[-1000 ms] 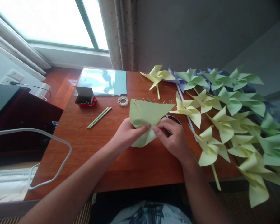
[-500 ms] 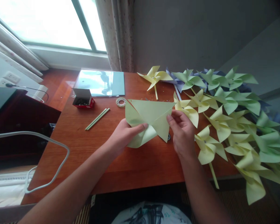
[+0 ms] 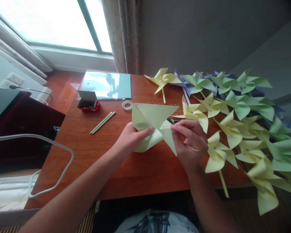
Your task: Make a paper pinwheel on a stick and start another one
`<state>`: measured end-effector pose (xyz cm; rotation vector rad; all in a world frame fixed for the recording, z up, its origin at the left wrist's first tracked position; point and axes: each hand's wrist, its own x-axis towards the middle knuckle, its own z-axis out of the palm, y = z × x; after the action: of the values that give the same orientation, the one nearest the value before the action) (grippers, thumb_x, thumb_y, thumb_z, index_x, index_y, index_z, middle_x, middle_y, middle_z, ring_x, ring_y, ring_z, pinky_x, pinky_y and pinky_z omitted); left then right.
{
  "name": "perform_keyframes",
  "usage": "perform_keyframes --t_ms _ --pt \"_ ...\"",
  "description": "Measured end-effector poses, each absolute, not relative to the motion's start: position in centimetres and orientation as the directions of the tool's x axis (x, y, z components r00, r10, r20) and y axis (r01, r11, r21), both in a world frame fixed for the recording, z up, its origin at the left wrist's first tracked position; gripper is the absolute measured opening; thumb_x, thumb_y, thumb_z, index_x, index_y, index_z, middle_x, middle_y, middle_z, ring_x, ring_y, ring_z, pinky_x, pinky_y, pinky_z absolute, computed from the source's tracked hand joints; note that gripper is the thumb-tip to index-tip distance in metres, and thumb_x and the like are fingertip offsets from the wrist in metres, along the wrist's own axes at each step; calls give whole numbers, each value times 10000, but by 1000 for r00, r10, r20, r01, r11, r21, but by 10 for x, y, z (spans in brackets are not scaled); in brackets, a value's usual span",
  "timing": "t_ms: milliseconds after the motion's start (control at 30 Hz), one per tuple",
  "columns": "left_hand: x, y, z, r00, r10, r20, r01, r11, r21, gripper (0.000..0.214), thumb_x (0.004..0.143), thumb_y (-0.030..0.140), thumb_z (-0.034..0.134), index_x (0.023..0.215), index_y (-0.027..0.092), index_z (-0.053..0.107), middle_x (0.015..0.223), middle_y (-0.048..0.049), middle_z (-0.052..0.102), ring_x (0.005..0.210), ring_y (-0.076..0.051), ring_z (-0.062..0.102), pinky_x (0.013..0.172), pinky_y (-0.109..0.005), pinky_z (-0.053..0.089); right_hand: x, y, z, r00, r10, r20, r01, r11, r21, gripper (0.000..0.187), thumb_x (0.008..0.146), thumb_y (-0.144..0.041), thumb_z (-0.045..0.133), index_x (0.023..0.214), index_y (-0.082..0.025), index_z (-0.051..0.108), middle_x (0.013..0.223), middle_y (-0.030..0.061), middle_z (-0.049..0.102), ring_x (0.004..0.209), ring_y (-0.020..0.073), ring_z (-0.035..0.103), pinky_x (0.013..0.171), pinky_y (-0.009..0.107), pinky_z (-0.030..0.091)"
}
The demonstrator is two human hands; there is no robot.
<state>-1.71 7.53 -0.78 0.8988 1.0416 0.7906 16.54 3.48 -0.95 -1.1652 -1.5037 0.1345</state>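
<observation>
A pale green paper square (image 3: 152, 118), cut and partly folded into pinwheel blades, sits at the middle of the wooden table (image 3: 116, 168). My left hand (image 3: 129, 139) pinches its centre, thumb pressing the folded corners down. My right hand (image 3: 191, 142) pinches the tip of the right-hand flap and bends it toward the centre. Black-handled scissors (image 3: 173, 121) lie partly hidden under the paper.
Several finished yellow, green and blue paper pinwheels (image 3: 235, 123) cover the table's right side. A red box of pins (image 3: 88, 103), a tape roll (image 3: 127, 105), two green sticks (image 3: 103, 122) and a blue folder (image 3: 106, 84) lie at the back left. A white cable (image 3: 50, 149) loops at left.
My right hand left the centre, took the right-hand flap by its tip and now bends it inward. The left hand has stayed pressed on the centre.
</observation>
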Motion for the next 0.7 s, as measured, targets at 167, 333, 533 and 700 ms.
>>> perform_keyframes --t_ms 167,333,533,700 --pt "-16 76 -6 313 879 -359 -140 417 898 393 726 363 820 1049 143 782 1041 -105 801 981 -298 729 823 -335 542 170 35 -12 -70 700 710 672 559 -485 426 865 -39 682 1108 -383 745 974 42 700 886 229 636 661 377 572" --pt "-17 77 -6 366 858 -361 -198 451 871 428 700 318 845 1083 142 776 1054 -106 797 1035 -310 721 874 -349 543 172 37 -15 -157 706 691 663 594 -457 505 857 -10 661 1149 -416 731 992 33 707 935 234 616 644 357 554" --pt "-19 77 -6 401 839 -367 -229 480 847 360 750 249 806 1098 165 773 1033 -76 802 1054 -284 719 834 -298 538 173 38 -15 -174 710 682 655 601 -458 471 844 1 661 1116 -372 750 992 45 698 941 236 604 648 355 547" --pt "-20 77 -6 417 834 -360 -231 481 846 374 753 246 802 1116 160 769 1054 -83 799 1044 -294 719 845 -318 536 173 39 -15 -181 707 683 662 601 -447 454 841 3 659 1100 -358 754 987 49 700 939 239 596 665 364 553"
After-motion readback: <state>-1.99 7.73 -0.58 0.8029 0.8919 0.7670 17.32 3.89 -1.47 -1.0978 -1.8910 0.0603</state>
